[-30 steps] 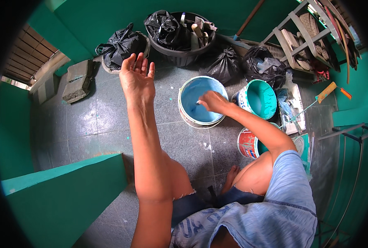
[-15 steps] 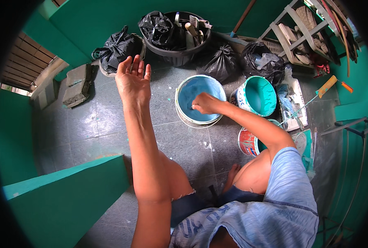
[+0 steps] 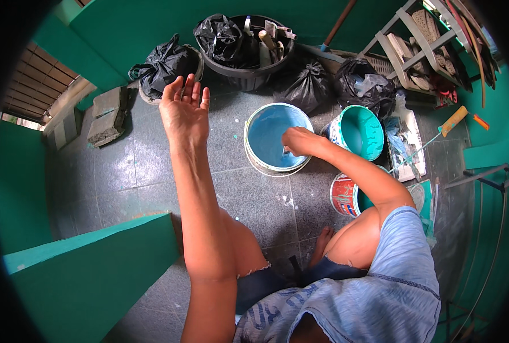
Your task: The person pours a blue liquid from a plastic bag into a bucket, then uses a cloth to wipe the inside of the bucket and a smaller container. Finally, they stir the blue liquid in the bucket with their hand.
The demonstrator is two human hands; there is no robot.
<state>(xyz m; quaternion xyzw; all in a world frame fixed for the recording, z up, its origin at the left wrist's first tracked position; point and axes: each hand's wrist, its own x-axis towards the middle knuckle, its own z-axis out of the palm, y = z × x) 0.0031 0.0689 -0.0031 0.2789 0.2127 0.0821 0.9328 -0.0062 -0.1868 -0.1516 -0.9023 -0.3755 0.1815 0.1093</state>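
A white bucket (image 3: 251, 150) with blue paint coating its inside stands on the floor in front of me. Over its right side reaches my right hand (image 3: 301, 141), fingers closed around a small pale thing that dips toward the paint; most of it is hidden, so its kind does not show. My left hand (image 3: 185, 111) is raised to the left of the bucket, palm up, fingers stretched, holding nothing. Right of the bucket stands a second bucket (image 3: 362, 132) with turquoise paint inside. Nearer to me is a smaller red and white can (image 3: 341, 194), partly behind my right forearm.
A paint roller (image 3: 453, 121) leans out at the right above a white tray (image 3: 414, 140). Black bags (image 3: 307, 88) and a black tub (image 3: 237, 73) line the back wall. Concrete blocks (image 3: 107, 117) lie left; a low green wall (image 3: 94, 268) stands at my near left. A shoe rack (image 3: 417, 51) is back right.
My right hand has moved rightward within the bucket's mouth, from near its middle toward its right rim. The left hand stays raised and open.
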